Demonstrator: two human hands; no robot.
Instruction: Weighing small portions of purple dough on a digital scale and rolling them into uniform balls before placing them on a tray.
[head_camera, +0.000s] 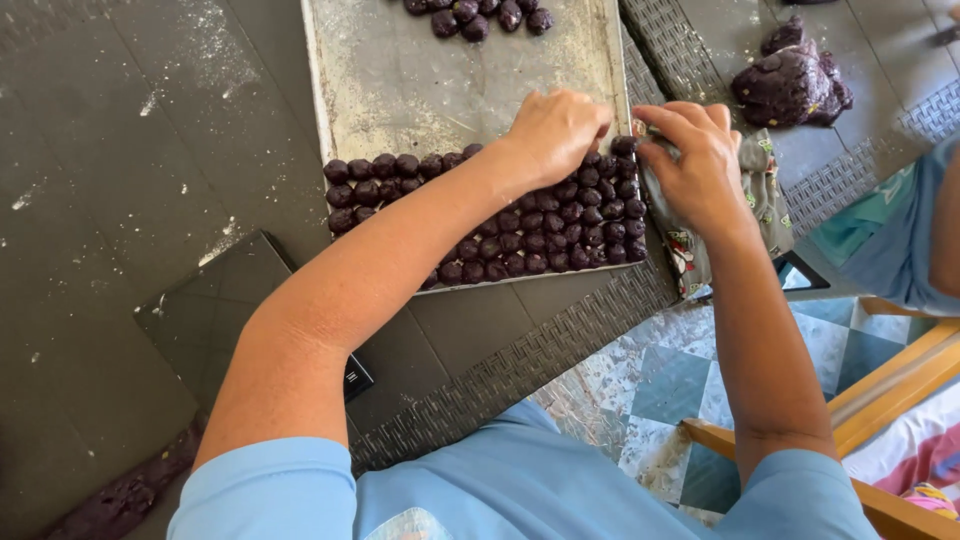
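L hand (555, 130) curled over dark purple balls (540, 225) at tray (400, 80) front edge, packing rows tight; R hand (695, 160) pinches one ball by tray's right rim. Dough lump (790, 85) beyond tray, on desk (150, 200).

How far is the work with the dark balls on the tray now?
Done: several rows of dark balls fill the near end of the metal tray. In hand: the left hand and right hand meet at the row's right end. Left: bare tray beyond, and a dough lump.
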